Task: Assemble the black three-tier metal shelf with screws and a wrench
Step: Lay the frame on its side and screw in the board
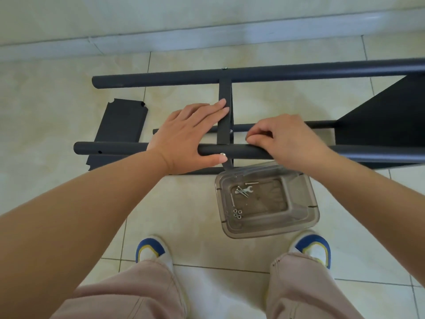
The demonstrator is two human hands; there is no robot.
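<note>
Shelf frame (253,74), black and lying on its side on the tiled floor (184,203), is seen partly assembled below the wall's skirting, its tubes running left to right. One panel (377,125) is already fixed at the right; a middle panel (225,116) stands edge-on between the far tube and the near tube (232,151); a loose panel (119,125) lies flat at the left, partly under the near tube.

The left hand (190,132) is laid flat and open across the near tube and against the middle panel, thumb beside a silver screw head (222,154) seated in the tube. The right hand (287,139) is curled over the tube from the other side, fingertips pinched together at the joint; whether a nut is held there cannot be told.

The step in hand is judged to be fastening the middle panel to the near tube. It is best done with the panel kept square and pressed to the tube, the nut started by finger, and the wrench (245,191) taken up only once the thread has caught.

A clear plastic tray (299,217) sits just beside the near tube, holding the wrench, spare screws (241,191) and nuts (237,213). Open floor is left between tray and shoes (151,249); the tray's far rim, touching or nearly touching the frame, could be knocked.
</note>
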